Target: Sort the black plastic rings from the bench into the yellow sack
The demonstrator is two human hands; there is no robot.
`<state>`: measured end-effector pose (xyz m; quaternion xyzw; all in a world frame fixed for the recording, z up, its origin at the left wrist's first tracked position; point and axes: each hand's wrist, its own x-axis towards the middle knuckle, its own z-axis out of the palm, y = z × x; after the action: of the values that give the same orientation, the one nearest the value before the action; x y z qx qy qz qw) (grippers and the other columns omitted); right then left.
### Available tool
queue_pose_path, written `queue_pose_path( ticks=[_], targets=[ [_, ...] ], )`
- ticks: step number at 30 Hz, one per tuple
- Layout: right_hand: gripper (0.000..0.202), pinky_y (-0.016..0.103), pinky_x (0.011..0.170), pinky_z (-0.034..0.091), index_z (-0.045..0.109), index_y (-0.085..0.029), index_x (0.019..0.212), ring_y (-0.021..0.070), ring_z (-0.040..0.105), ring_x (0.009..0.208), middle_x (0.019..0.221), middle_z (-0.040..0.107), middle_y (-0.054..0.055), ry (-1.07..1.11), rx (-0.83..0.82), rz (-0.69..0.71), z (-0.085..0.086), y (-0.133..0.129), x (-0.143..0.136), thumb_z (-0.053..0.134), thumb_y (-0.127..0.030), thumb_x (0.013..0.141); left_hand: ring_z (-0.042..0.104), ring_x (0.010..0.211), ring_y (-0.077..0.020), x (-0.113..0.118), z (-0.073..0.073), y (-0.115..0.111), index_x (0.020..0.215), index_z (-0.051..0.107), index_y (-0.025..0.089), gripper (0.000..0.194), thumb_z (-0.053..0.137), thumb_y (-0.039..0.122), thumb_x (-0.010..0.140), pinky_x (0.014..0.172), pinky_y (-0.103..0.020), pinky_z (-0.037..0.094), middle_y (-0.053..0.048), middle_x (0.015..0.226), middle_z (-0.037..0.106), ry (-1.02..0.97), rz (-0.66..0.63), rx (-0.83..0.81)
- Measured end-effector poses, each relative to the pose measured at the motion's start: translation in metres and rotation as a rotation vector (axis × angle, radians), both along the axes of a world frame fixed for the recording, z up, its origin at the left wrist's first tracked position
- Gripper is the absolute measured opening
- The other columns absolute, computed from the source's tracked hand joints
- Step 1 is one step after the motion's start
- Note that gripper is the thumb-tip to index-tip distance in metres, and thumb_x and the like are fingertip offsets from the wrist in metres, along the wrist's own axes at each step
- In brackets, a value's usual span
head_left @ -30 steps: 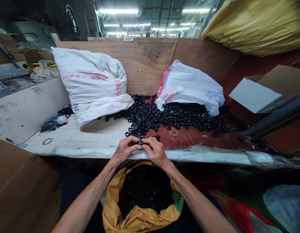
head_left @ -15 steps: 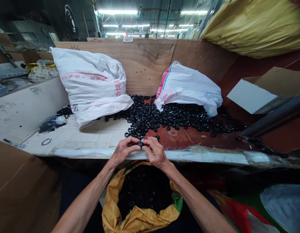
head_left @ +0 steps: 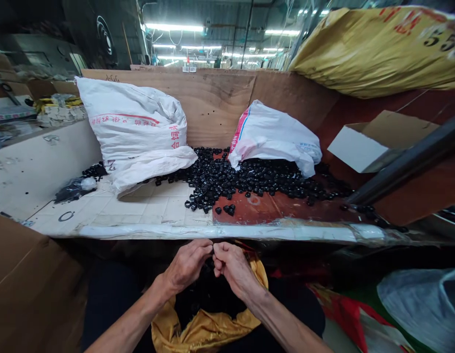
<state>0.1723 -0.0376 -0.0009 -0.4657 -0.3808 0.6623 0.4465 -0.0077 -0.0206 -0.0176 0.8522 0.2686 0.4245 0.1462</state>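
Note:
My left hand (head_left: 186, 263) and my right hand (head_left: 233, 267) meet fingertip to fingertip below the table's front edge. Both are closed in a pinch on one small black plastic part (head_left: 213, 249), mostly covered by the fingers. Under them gapes a yellow woven sack (head_left: 209, 327), its rim folded outward, with dark small pieces inside. On the tabletop beyond lies a heap of small black ring-like plastic parts (head_left: 213, 179). A few loose black parts (head_left: 229, 210) sit apart near the front edge.
Two white woven sacks, the left one (head_left: 139, 132) and the right one (head_left: 277, 135), rest on the table against a wooden back board (head_left: 213, 108). To the right are an open carton (head_left: 356, 147) and a dark metal bar (head_left: 404, 166). A yellow bundle (head_left: 378, 54) hangs above.
Both hands have come down and back from the table edge to over the yellow sack, keeping together. The black part between them shows less. The view has shifted slightly.

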Motion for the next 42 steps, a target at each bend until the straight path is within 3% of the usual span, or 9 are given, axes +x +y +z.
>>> queue_pose_path(
  ticks=[3,5,7,9,14,24,31,36,42],
  targets=[
    [0.034,0.025,0.045,0.043,0.056,-0.019,0.067,0.0106,0.043,0.045,0.056,0.049,-0.002,-0.063,-0.031,0.126,0.001,0.002,0.009,0.063,-0.047,0.084,0.070,0.105,-0.0224,-0.005,0.023,0.005,0.114,0.064,0.022,0.025,0.055,0.009,0.094,0.088,-0.034,0.058,-0.011,0.113,0.072,0.125,-0.145,-0.073],
    [0.030,0.026,0.049,0.045,0.058,-0.019,0.068,0.0129,0.047,0.049,0.058,0.051,-0.001,-0.339,0.214,0.094,0.006,0.014,0.015,0.059,-0.042,0.089,0.071,0.094,-0.0200,-0.005,0.041,0.017,0.107,0.065,0.022,0.015,0.063,0.018,0.092,0.083,-0.031,0.057,-0.008,0.106,0.071,0.157,-0.120,-0.201],
    [0.016,0.027,0.059,0.048,0.063,-0.020,0.078,0.0166,0.055,0.063,0.070,0.058,0.002,-0.667,0.595,-0.062,0.013,0.037,0.020,0.059,-0.030,0.090,0.068,0.076,-0.0164,-0.001,0.052,0.036,0.101,0.064,0.020,0.020,0.073,0.029,0.086,0.072,-0.028,0.056,-0.004,0.095,0.067,0.081,0.102,-0.272],
    [0.008,0.028,0.068,0.050,0.064,-0.019,0.093,0.0194,0.061,0.078,0.094,0.062,0.008,-0.907,0.870,-0.148,0.018,0.066,0.022,0.057,-0.018,0.090,0.063,0.065,-0.0136,0.009,0.054,0.059,0.102,0.065,0.019,0.021,0.073,0.030,0.085,0.066,-0.028,0.053,-0.003,0.093,0.064,0.004,0.367,-0.263],
    [0.017,0.025,0.065,0.047,0.064,-0.019,0.096,0.0160,0.061,0.073,0.099,0.060,0.007,-1.253,0.936,0.007,0.007,0.123,0.021,0.058,-0.007,0.087,0.065,0.078,-0.0184,0.031,0.036,0.101,0.104,0.066,0.019,0.025,0.067,0.009,0.081,0.074,-0.032,0.052,-0.006,0.105,0.064,0.149,0.500,-0.210],
    [0.016,0.030,0.083,0.049,0.067,-0.019,0.093,0.0200,0.063,0.090,0.093,0.065,0.006,-1.002,1.004,-0.003,-0.004,0.121,0.028,0.060,-0.006,0.084,0.061,0.073,-0.0155,0.016,0.028,0.108,0.103,0.066,0.022,0.024,0.063,0.010,0.082,0.075,-0.030,0.050,-0.003,0.104,0.065,0.153,0.407,-0.222],
    [0.010,0.028,0.074,0.048,0.065,-0.019,0.080,0.0168,0.060,0.076,0.083,0.063,0.004,-0.913,0.987,-0.063,0.000,0.118,0.028,0.061,-0.012,0.085,0.061,0.065,-0.0139,0.009,0.022,0.106,0.102,0.068,0.021,0.024,0.072,0.021,0.079,0.065,-0.026,0.049,0.002,0.077,0.067,-0.102,0.352,-0.470],
    [0.012,0.026,0.068,0.050,0.066,-0.018,0.089,0.0158,0.062,0.072,0.087,0.065,0.005,-0.727,0.970,-0.090,0.006,0.114,0.031,0.058,-0.013,0.083,0.069,0.085,-0.0153,0.009,0.032,0.100,0.105,0.066,0.018,0.035,0.080,0.027,0.075,0.079,-0.028,0.056,-0.005,0.104,0.071,-0.464,0.143,-0.698],
    [0.013,0.030,0.077,0.055,0.072,-0.019,0.094,0.0192,0.066,0.091,0.108,0.068,0.009,-0.458,0.962,-0.094,0.014,0.110,0.035,0.064,-0.020,0.084,0.068,0.089,-0.0165,0.009,0.036,0.098,0.100,0.071,0.016,0.037,0.088,0.024,0.068,0.085,-0.032,0.058,-0.005,0.101,0.072,-0.587,0.057,-0.769]
  ],
)
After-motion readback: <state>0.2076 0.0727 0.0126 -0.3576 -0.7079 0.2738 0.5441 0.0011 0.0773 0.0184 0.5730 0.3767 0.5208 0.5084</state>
